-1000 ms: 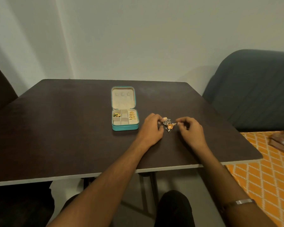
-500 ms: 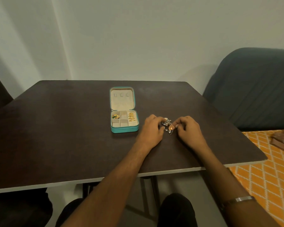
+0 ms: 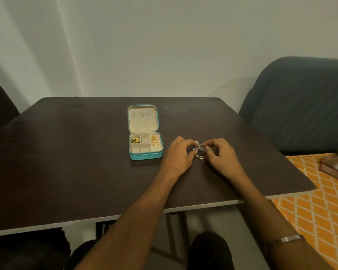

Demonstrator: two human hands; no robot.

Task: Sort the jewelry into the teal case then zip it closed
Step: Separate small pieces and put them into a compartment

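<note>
Dark surface (image 3: 66,162), plain wall behind. Teal case (image 3: 145,155) lies open at centre, gold pieces (image 3: 154,142) already in its compartments. Just right of it, left hand (image 3: 179,154) and right hand (image 3: 220,154) both pinch the silver jewelry cluster (image 3: 199,151). Advice: untangle gently and lift one piece at a time, not the whole clump.

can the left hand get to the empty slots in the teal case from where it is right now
Probably yes. The teal case lies open beside the left hand, with bare table between them. But that hand and the right hand are both busy with the silver jewelry.
</note>
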